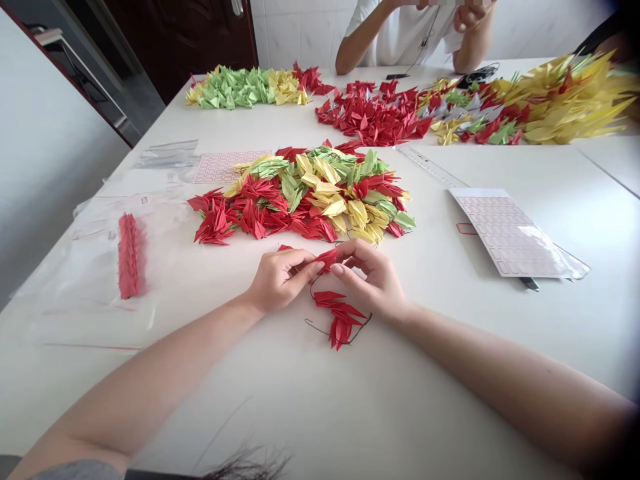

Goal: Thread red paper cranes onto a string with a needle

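A white desk [465, 393] is extending toward a dark door [180, 40] and a tiled wall [290, 27], with a co-worker [400, 33] sitting at its far end. The central heap of paper cranes [300, 200] serves as the reference point here. The left hand [280, 280] and the right hand [370, 280] are working just in front of the heap, on the wearer's side. Both hands are closed in a pinch, their fingertips [320, 267] meeting on one red crane [327, 259]. Its long axis is lying nearly crosswise to the forearms, rising slightly toward the right hand.

A short strand of red cranes [340, 320] is lying just below the hands, farther from the heap, with its dark thread [307, 313] looping out to either side. The strand is sitting nearer the right hand, whose heel is almost over it. The fingers are hiding any join between the held crane and the thread.

Left of the heap, a red stack [129, 257] is resting on a plastic bag [85, 267]. Right of the heap, a label sheet [510, 233] and a ruler [430, 165] are lying flat. More cranes [373, 113] are spreading beyond the heap.
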Available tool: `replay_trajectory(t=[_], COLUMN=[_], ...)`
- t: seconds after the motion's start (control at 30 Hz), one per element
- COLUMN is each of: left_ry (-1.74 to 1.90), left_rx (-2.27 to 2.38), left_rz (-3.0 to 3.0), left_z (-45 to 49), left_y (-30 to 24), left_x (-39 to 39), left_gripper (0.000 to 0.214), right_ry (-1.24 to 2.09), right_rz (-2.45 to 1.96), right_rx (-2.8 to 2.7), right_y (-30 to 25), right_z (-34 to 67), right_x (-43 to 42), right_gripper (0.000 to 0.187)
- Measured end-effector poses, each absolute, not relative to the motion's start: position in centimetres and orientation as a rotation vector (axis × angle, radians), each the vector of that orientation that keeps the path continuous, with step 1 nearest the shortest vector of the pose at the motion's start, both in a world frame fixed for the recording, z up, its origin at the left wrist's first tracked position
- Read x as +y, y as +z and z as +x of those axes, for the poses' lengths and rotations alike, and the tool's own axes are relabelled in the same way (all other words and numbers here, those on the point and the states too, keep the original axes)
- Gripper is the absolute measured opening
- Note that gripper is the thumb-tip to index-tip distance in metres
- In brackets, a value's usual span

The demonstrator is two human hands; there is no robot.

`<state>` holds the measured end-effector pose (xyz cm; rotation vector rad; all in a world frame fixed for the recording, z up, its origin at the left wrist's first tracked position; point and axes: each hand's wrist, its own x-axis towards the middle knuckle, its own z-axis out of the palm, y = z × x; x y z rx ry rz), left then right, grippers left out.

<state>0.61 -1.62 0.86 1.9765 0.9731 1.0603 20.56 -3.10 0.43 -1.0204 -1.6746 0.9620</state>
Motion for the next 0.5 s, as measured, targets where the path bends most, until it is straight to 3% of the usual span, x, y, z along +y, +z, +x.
replay_trajectory(t=[0.2, 0.5], left_ry=[0.969, 0.914], left_rx=[0.928, 0.88], left_rz=[1.915, 1.98], left_z=[0.61, 0.58], left_y=[0.94, 1.3], left_x=[-1.58, -1.46], left_gripper=[0.031, 0.034], right_ry=[0.935, 1.219], right_rz=[-1.049, -1.043], right_rx=[-1.71, -1.636], right_y=[0.86, 0.46], right_z=[20.34, 20.55], right_x=[-3.07, -3.0], right_gripper=[0.037, 0.041])
